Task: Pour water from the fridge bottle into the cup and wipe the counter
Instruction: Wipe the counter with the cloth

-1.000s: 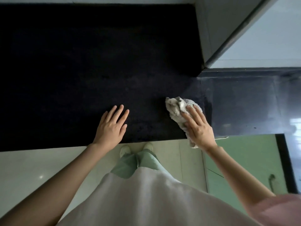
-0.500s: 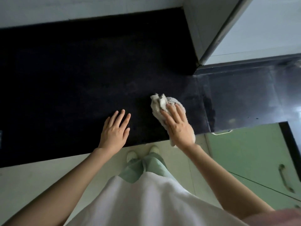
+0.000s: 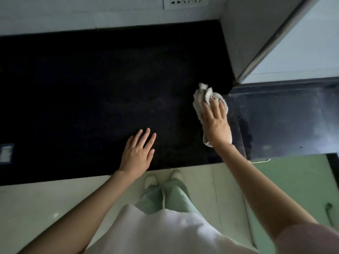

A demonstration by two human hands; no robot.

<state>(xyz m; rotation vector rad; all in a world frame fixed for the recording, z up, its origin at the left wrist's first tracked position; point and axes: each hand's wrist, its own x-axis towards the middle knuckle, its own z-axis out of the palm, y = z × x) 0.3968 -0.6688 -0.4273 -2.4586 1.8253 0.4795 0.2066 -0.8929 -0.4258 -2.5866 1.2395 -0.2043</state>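
Under right hand [image 3: 216, 123] — cloth [image 3: 200, 99].

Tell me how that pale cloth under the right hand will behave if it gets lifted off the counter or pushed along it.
The cloth is bunched and creased, so it would probably hang limp if lifted. It looks like terry fabric, likely light unless soaked. Under the flat right hand it should slide along the smooth dark counter, though its loose end may fold or trail.

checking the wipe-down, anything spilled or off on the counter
Nothing stands out. The right hand presses a bunched cloth on the dark counter; the left hand rests flat. No puddle shows, though the surface is dim.
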